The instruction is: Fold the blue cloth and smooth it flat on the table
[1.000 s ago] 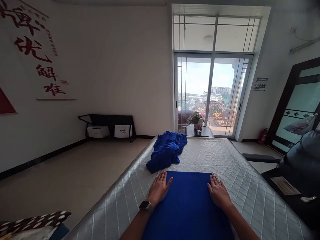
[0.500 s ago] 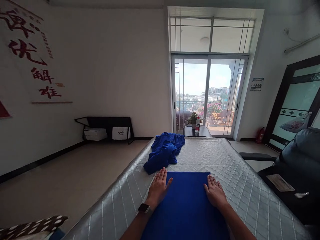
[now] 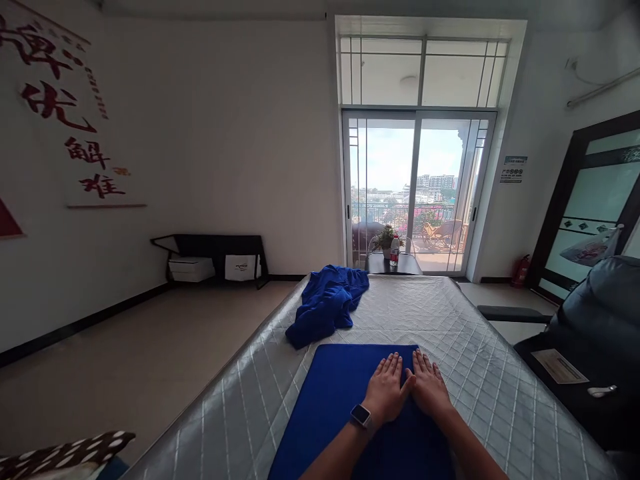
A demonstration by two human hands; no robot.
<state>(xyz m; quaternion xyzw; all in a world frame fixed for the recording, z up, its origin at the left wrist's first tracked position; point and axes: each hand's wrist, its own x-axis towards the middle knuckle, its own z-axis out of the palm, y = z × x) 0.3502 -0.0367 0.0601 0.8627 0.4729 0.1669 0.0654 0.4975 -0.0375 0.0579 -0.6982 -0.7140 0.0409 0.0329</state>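
**Two hands flat on a blue cloth**

At the far end of the room, a pot (image 3: 387,254) with a leafy plant (image 3: 385,236) in it stands on a small table (image 3: 381,267). Just beside it is an upright bottle (image 3: 395,253) with a red and white label; how full it is cannot be told at this size. A low black rack (image 3: 214,241) against the wall holds a white box (image 3: 191,269) and, to its right, a white packet (image 3: 242,267); what is inside either one does not show. A plastic bag (image 3: 590,247) hangs from the door (image 3: 595,200) at the right, its contents unclear.

The flat blue cloth (image 3: 320,413) lies on the near part of the worktop (image 3: 230,407), over its silver quilted cover. Beyond its far left corner is a crumpled cloth (image 3: 327,303), also blue.

Both of the person's hands rest palm down on the flat cloth, pointing away from the body. The left hand (image 3: 386,392), with a watch (image 3: 361,415) at its wrist, lies across to the right of the cloth's middle. The right hand (image 3: 430,387) lies just beside it, along the right edge. The fingers of both are stretched out, with narrow gaps between some, and clamp nothing. The left thumb meets or overlaps the right hand; which cannot be told.
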